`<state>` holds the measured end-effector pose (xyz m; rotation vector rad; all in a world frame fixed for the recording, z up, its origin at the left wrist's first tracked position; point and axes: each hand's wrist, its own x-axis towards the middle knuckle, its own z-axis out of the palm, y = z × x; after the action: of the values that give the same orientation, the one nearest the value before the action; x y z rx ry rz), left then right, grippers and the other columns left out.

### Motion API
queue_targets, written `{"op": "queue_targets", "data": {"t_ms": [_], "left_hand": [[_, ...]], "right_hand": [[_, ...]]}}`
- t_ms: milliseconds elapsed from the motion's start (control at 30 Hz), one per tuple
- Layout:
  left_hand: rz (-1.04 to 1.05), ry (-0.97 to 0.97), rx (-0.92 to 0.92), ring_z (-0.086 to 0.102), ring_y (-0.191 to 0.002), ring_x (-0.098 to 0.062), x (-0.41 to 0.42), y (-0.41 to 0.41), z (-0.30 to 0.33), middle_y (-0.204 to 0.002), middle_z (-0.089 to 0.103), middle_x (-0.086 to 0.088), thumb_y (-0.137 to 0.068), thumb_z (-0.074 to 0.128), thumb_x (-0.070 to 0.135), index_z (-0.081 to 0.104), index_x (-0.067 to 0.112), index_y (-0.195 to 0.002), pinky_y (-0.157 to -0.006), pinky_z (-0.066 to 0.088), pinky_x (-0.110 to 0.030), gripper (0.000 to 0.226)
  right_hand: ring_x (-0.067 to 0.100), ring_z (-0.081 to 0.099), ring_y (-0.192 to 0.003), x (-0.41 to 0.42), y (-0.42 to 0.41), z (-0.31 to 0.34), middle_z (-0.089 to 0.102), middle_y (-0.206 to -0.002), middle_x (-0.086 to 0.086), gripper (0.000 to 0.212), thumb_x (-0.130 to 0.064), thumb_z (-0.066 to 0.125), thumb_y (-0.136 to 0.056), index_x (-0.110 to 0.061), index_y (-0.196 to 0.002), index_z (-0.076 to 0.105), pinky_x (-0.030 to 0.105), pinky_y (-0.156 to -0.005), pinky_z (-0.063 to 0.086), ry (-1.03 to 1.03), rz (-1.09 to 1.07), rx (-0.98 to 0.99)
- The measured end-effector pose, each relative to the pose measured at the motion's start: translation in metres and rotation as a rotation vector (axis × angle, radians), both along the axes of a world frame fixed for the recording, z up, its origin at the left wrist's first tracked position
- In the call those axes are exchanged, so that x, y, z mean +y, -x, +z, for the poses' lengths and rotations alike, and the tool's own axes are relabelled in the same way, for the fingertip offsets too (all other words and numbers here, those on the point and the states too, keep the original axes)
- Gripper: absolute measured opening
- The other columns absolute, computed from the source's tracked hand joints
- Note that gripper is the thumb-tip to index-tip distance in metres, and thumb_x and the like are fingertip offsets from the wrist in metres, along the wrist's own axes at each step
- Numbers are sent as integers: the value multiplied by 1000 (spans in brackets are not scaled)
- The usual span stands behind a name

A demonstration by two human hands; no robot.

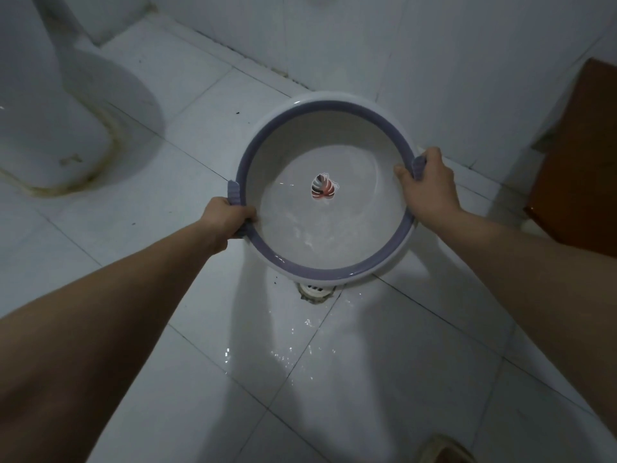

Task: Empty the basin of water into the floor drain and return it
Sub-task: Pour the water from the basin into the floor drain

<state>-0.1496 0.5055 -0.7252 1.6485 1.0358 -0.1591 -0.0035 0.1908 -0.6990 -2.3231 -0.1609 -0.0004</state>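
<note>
**Basin tipping over the drain**

The basin (320, 128), white with a purple rim and a leaf sticker inside, is hanging tilted just above the floor drain (315, 290), water pooling at its near edge. It is probably rigid, wet and sloshing, so the ribbed rim grips are serving best. The left hand (227, 218) and right hand (429, 183) are each clamping one.

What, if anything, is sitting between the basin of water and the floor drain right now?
Nothing visible. The basin, gripped at its rim by the left hand and the right hand, is held right over the floor drain, whose grate shows just below the near rim. Only wet floor tile surrounds it.
</note>
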Motion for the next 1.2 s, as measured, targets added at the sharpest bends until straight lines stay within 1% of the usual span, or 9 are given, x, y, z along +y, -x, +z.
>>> {"op": "queue_targets", "data": {"t_ms": [100, 200, 400, 600, 733, 833, 900, 1067, 1200], "left_hand": [[-9, 4, 1, 64, -75, -23, -1, 1, 2, -86, 63, -8, -83, 71, 3, 58, 2, -103, -59, 54, -30, 25], [-8, 3, -3, 63, -74, -22, -2, 1, 4, -86, 62, -7, -84, 70, 4, 57, 4, -103, -57, 53, -28, 24], [-4, 2, -2, 64, -78, -25, -3, 0, 4, -93, 63, -12, -83, 71, 3, 58, 1, -102, -73, 58, -38, 23], [-2, 7, -25, 63, -75, -23, -3, 1, 7, -91, 63, -12, -83, 70, 2, 58, 1, -101, -68, 56, -34, 22], [-8, -1, -14, 64, -85, -27, -3, 3, 10, -100, 62, -15, -85, 69, 2, 58, 1, -104, -76, 57, -36, 22], [3, -16, -40, 60, -69, -23, -5, 4, 12, -90, 60, -15, -84, 67, -2, 59, 4, -84, -54, 58, -26, 11], [11, -24, -55, 57, -64, -22, -6, 5, 13, -83, 59, -14, -84, 66, -4, 56, 6, -76, -43, 53, -20, 17], [13, -5, -53, 60, -69, -22, -3, 7, 12, -85, 60, -12, -84, 67, -2, 59, 1, -91, -53, 56, -26, 11], [17, 5, -55, 62, -74, -22, 1, 8, 10, -92, 62, -13, -84, 68, 0, 58, -1, -100, -59, 54, -28, 18]], "right_hand": [[14, 52, -69, -1, 0, -1, 49, -77, -11, 28, -40, 59, -90, -20, -92, 40, 26, -56, 35, 8, 10, -2], [18, 53, -73, -2, 0, 0, 49, -77, -11, 27, -40, 59, -90, -20, -92, 40, 27, -62, 36, 4, 17, -2], [19, 54, -74, -3, 0, 1, 49, -78, -10, 28, -41, 58, -91, -20, -94, 40, 28, -63, 38, 2, 24, -3], [21, 56, -76, -1, -1, 1, 52, -80, -6, 28, -43, 57, -90, -21, -93, 41, 30, -64, 41, 8, 12, -4], [20, 55, -73, 1, -2, 1, 50, -77, -8, 27, -44, 56, -91, -21, -92, 41, 29, -63, 39, 28, 10, -12], [14, 52, -67, 3, -1, 2, 49, -74, -11, 25, -44, 56, -91, -23, -87, 42, 28, -60, 37, 40, 10, -14], [6, 49, -63, 3, -1, 2, 49, -74, -11, 25, -44, 55, -91, -24, -84, 42, 28, -59, 36, 48, 5, -11], [20, 53, -70, 5, 0, 3, 50, -73, -8, 25, -43, 57, -90, -21, -86, 45, 29, -63, 38, 55, 12, -25], [20, 54, -70, 8, 0, 4, 49, -71, -12, 25, -42, 57, -90, -22, -84, 43, 29, -62, 38, 34, 22, -31]]}}
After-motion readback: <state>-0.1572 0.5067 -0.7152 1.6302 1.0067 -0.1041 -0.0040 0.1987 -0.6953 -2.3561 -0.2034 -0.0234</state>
